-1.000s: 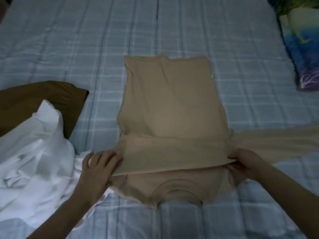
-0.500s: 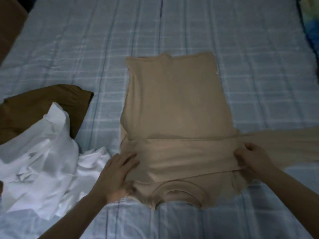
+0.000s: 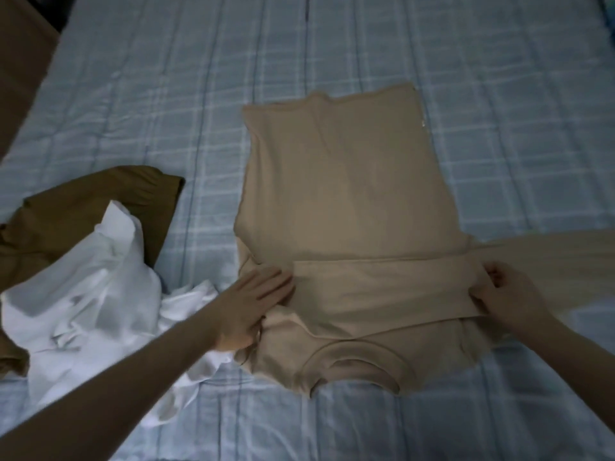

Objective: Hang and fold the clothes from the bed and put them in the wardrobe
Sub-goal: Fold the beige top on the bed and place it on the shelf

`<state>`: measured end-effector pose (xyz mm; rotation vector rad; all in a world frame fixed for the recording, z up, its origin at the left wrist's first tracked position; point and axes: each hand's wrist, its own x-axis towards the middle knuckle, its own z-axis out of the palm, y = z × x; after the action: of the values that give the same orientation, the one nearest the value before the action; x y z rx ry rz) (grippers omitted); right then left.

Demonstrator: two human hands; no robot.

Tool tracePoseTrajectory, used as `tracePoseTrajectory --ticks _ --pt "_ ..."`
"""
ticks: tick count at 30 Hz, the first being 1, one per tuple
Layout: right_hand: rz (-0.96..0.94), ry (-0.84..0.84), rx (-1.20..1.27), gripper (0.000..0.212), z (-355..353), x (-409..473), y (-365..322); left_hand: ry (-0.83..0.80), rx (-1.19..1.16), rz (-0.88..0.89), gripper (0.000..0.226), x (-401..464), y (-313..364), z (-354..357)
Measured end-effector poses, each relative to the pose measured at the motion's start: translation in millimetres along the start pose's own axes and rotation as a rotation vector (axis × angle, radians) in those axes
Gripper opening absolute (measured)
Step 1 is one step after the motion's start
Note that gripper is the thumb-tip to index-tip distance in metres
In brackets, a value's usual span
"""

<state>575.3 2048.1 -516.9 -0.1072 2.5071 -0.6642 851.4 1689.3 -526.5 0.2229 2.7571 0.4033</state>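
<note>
Here, a beige top (image 3: pixel 346 194) is lying flat on the bed (image 3: pixel 499 94), its neckline turned toward the person and its hem pointing away. One sleeve (image 3: pixel 376 297) is lying folded straight across the chest, while the other sleeve (image 3: pixel 549 257) is stretching out to the right, off the edge of the view. The left hand (image 3: pixel 249 311) is pressing palm-down on the near left part of the top, fingers straight and spread apart, gripping nothing. The right hand (image 3: pixel 509 297) is pinching the right end of the folded sleeve, its grip closed on the cloth with the thumb on top. Just left of the top, a crumpled white garment (image 3: pixel 93 287) is lying in a heap, touching the left forearm, and it is partly covering a brown garment (image 3: pixel 83 211) that is sitting farther left and behind. The bed is wearing a pale blue checked cover. The room is looking dim, so fine detail of the cloth is hard to tell.
</note>
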Motion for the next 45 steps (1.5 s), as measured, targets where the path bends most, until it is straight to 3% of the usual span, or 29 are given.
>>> tracePoseTrajectory --ticks 3,6,8,10,13,16,18,20,23,27,32,36,42,45 --pt "-0.048 0.101 -0.059 0.030 -0.9 -2.6 4.5 0.053 -0.053 -0.024 0.125 -23.8 25.2 28.0" --pt "-0.057 0.205 -0.043 0.026 -4.1 -5.9 2.9 0.075 0.022 -0.070 0.128 -38.9 41.8 36.5" --pt "-0.039 0.174 -0.024 0.025 -3.4 -5.0 2.2 0.040 0.015 -0.093 0.125 -40.6 43.9 35.7" --pt "0.001 0.127 -0.017 0.023 -2.5 -2.2 2.5 -0.028 -0.072 -0.081 0.107 -39.5 41.9 31.6" --pt "0.055 0.154 0.030 0.023 -5.8 2.9 2.5 0.170 -0.254 -0.094 0.057 -28.3 31.8 12.3" --pt "0.049 0.223 -0.013 0.034 -3.9 -1.1 4.0 0.348 -0.221 -0.192 0.050 -8.7 16.8 -0.2" --pt "-0.101 0.346 -0.157 0.044 2.6 -9.7 5.7 0.254 -0.188 -0.380 0.063 -0.5 10.4 6.3" --pt "-0.281 0.446 -0.244 0.049 13.0 -22.9 2.0 0.063 -0.167 -0.505 0.075 2.7 8.6 21.0" --pt "-0.505 0.293 -0.384 0.053 41.5 -40.8 -1.3 -0.016 -0.083 -0.532 0.082 4.8 4.8 33.0" --pt "-0.501 0.109 -0.509 0.064 72.1 -43.4 10.4 -0.013 -0.005 -0.543 0.085 -7.6 -7.4 28.3" --pt "-0.421 0.081 -0.521 0.073 80.9 -50.1 0.9 -0.071 -0.087 -0.522 0.089 -3.4 -4.5 13.1" --pt "-0.368 0.049 -0.529 0.075 92.9 -51.1 5.1 0.192 -0.068 -0.272 0.059 -5.2 30.0 15.5" --pt "-0.346 0.034 -0.530 0.077 93.1 -49.5 2.9 0.091 -0.037 -0.272 0.054 -17.6 38.1 53.3" --pt "-0.349 0.111 -0.522 0.075 89.3 -53.9 6.7 0.103 -0.025 -0.266 0.054 -16.9 35.1 55.2"
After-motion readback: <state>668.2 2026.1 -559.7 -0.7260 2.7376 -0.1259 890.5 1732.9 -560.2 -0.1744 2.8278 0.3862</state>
